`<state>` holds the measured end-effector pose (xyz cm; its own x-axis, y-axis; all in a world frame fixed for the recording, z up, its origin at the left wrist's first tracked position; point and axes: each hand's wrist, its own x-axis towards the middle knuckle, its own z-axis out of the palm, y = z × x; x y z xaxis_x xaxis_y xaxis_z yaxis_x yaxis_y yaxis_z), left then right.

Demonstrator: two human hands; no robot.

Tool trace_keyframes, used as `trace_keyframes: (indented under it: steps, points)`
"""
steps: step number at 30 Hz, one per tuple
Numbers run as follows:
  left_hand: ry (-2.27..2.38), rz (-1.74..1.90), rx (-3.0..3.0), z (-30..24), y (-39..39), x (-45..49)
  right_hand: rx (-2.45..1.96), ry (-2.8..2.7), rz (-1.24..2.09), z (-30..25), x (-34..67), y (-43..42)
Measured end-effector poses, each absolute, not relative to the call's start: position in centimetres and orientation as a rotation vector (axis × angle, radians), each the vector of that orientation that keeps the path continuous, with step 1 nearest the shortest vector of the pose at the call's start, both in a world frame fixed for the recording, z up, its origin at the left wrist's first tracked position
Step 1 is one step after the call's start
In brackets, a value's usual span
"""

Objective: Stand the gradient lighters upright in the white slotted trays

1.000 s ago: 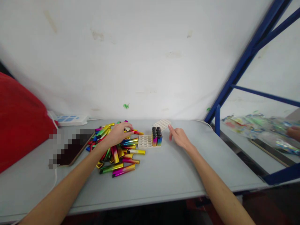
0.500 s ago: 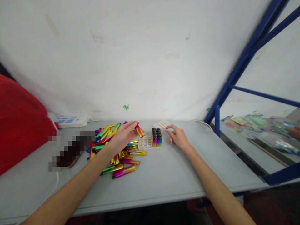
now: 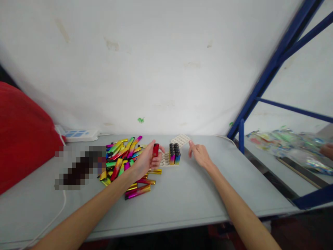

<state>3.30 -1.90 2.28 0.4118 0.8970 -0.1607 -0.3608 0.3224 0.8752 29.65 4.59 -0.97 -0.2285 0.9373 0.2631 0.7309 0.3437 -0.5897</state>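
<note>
My left hand [image 3: 151, 158] is closed around a red lighter [image 3: 155, 150], held upright above the left part of a white pitted tray [image 3: 164, 160]. Two rows of metallic lighters [image 3: 174, 154] with black tops stand in the tray's right part. To the right of them, my right hand [image 3: 199, 153] hovers with its fingers loosely bent and apart, nothing visible in them. A loose pile of shiny multicoloured lighters [image 3: 122, 152] lies left of the tray, partly covered by my left hand and forearm.
Behind the standing lighters lies a second white pitted tray [image 3: 182, 139]. A power strip [image 3: 80, 134] and a red bag [image 3: 23, 139] are at the left. A blue metal frame [image 3: 260, 93] rises at the right; beyond it are clear plastic packages [image 3: 293, 146] and another person's hand [image 3: 327, 150].
My left hand has moved right and turned the red lighter from tilted to upright over the tray. My right hand has shifted slightly right, its index finger now pointing more upward.
</note>
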Motion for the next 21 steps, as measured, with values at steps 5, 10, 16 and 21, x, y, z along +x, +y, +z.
trace_keyframes:
  steps: [5, 10, 16, 21]
  points:
    - [0.771, 0.884, 0.887, 2.5, -2.2, 3.5, -1.336, -2.102, 0.498, -1.5, 28.9, 4.7]
    - [0.789, 0.912, 0.906, 2.1, -2.3, 3.6, -1.189, -2.238, 0.52, -1.8, 28.7, 4.8]
    - [0.862, 0.96, 0.932, 1.7, -2.1, 3.5, -1.129, -2.222, 0.495, -1.7, 29.1, 5.0]
    - [0.879, 0.986, 0.925, 1.5, -2.0, 3.4, -0.978, -2.355, 0.547, -2.1, 29.5, 5.2]
